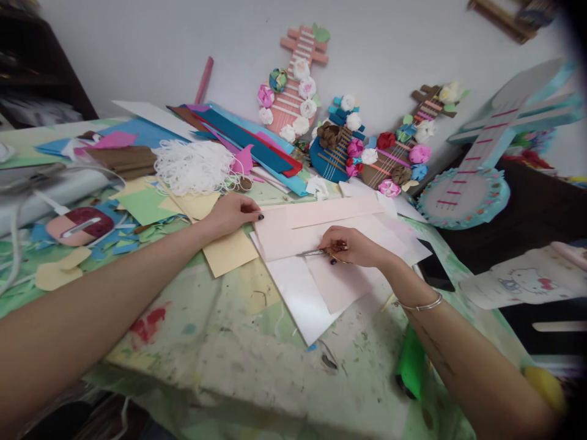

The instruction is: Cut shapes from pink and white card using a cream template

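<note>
Right grip (351, 245) closed round small scissors (310, 252), blades just left of it at the pale pink paper (277, 237); left grip (232, 214) on that paper's left end, pinching or pressing, can't tell from here. White sheet (298, 293) under the pink, yellow paper (233, 255) just below left grip. Farther out on the worktop (220, 342): white string (195, 165) heaped beyond left grip, black phone (435, 270) right of right grip.
</note>
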A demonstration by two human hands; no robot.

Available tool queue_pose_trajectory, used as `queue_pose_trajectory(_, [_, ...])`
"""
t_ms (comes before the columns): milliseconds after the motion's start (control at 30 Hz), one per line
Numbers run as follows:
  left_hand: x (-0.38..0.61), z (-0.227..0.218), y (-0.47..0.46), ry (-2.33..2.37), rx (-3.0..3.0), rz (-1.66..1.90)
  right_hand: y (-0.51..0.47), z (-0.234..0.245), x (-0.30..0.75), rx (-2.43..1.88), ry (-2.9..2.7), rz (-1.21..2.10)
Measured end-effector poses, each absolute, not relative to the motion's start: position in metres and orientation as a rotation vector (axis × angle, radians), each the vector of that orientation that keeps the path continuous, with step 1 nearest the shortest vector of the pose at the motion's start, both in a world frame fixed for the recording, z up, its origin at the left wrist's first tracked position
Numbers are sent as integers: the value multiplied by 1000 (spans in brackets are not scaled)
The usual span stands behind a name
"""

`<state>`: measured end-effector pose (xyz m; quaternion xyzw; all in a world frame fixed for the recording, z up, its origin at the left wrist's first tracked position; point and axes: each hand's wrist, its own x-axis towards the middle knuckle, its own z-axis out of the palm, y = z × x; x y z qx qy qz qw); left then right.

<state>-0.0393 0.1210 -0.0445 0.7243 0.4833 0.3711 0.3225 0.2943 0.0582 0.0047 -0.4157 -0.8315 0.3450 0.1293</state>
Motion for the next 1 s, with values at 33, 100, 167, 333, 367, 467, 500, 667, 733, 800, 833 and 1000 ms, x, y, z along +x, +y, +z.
queue_pose_trajectory(33, [-39,-45,121,1265,1904,972,58,4,295,-1211,-2416,1006])
queue_pose_trajectory(100, [-39,-45,122,1256,1912,968,59,4,295,-1214,-2415,1011])
queue_pose_trajectory(167, [-40,-46,122,1254,1922,967,59,4,295,-1213,-2417,1012])
queue_pose_trajectory(333, [-41,-48,122,1264,1990,972,59,4,294,-1208,-2419,1025])
queue_pose_trajectory(367, [-41,-47,121,1268,2011,985,58,4,294,-1208,-2419,1028])
queue_pose_trajectory(467, [-38,-40,114,1251,2106,1092,59,4,293,-1211,-2422,1035])
queue_pose_trajectory(500, [-35,-37,110,1213,2155,1131,59,4,293,-1212,-2423,1036])
queue_pose_trajectory(667, [-18,-28,90,771,2458,1012,59,5,292,-1211,-2432,1040])
queue_pose_trajectory(733, [-14,-31,87,652,2525,895,59,5,292,-1212,-2435,1040])
queue_pose_trajectory(800, [-14,-36,88,598,2568,796,59,5,292,-1212,-2436,1042])
queue_pose_trajectory(833, [-14,-38,90,584,2585,752,59,5,292,-1211,-2437,1044])
queue_pose_trajectory(1000, [-19,-43,98,550,2632,594,62,3,294,-1204,-2437,1057])
